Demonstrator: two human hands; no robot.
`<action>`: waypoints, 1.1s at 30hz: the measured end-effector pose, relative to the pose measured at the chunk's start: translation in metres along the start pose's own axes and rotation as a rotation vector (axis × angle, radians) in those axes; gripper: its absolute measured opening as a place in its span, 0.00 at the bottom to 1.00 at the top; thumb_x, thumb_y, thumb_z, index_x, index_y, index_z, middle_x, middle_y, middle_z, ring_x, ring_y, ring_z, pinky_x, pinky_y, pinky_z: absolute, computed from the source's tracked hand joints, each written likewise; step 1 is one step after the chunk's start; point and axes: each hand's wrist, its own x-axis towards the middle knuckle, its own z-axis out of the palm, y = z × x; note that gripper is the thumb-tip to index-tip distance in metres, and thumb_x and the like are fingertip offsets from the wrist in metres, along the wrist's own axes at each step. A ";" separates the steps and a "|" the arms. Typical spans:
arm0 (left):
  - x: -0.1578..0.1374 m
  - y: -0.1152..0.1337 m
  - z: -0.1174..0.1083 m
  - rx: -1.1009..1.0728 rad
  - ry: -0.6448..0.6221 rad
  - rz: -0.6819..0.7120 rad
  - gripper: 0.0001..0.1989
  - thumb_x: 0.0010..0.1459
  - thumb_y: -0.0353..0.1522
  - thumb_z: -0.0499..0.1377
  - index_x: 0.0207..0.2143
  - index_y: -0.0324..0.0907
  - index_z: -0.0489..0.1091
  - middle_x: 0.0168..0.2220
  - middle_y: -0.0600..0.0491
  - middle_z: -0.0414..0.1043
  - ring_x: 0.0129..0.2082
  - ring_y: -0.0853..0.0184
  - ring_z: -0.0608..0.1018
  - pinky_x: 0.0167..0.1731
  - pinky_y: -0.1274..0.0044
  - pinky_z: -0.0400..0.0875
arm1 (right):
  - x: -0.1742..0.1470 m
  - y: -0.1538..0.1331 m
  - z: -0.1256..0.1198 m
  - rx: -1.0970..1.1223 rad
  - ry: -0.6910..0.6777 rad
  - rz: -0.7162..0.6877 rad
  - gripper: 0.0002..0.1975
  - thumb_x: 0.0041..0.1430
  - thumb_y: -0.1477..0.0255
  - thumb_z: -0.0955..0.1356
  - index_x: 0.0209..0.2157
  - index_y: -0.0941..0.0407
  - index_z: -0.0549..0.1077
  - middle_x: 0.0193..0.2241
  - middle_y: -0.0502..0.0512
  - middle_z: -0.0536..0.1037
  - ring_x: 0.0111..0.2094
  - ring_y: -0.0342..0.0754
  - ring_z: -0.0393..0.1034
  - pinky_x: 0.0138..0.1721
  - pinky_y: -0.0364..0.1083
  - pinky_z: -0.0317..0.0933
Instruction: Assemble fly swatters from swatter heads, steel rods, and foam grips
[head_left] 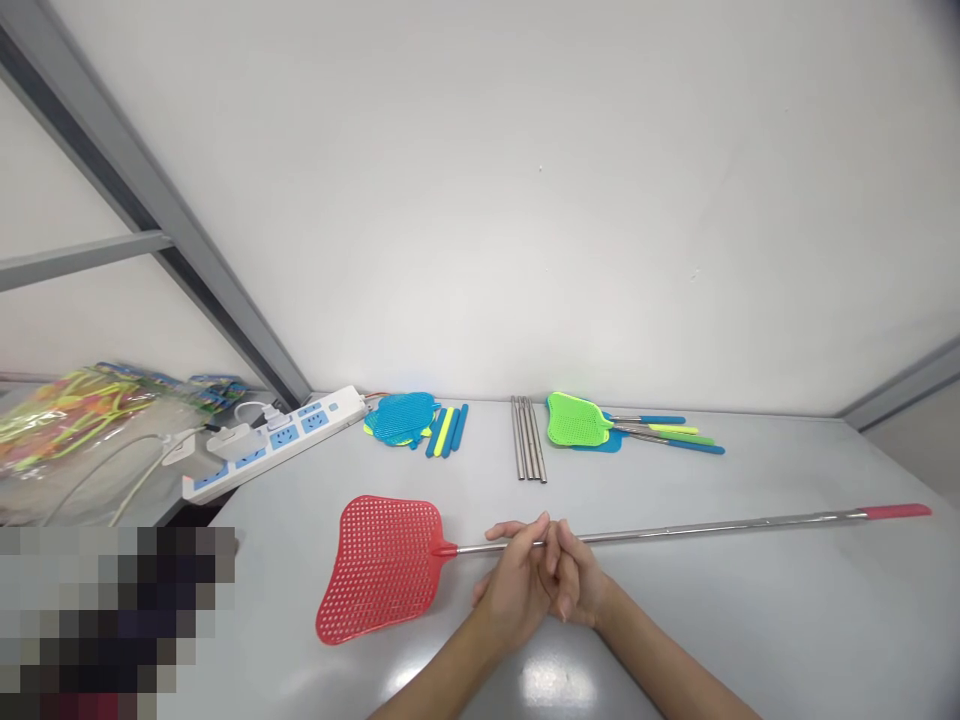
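Note:
My left hand and my right hand are together in front of me, palms turned toward each other and fingers loosely interlaced. Several fingers stick out apart past the left hand; others curl between the palms. No object shows in either hand. Just beyond and partly behind them lies a long fly swatter with a red perforated head to the left. Its thin metal rod runs to the right, ending in a red grip. My hands hide a short stretch of the rod; I cannot tell whether they touch it.
Along the wall lie stacked blue swatter heads, blue and yellow grips, several metal tubes and a pile of swatters with a green head. A power strip with plugs and bagged colourful items are at left.

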 end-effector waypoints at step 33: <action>-0.004 0.016 -0.009 0.046 -0.236 -0.078 0.23 0.55 0.44 0.42 0.21 0.38 0.62 0.11 0.54 0.59 0.11 0.72 0.63 0.16 0.79 0.56 | 0.001 -0.016 0.004 -0.092 0.234 -0.249 0.17 0.53 0.62 0.61 0.41 0.57 0.67 0.26 0.53 0.72 0.20 0.41 0.67 0.25 0.42 0.63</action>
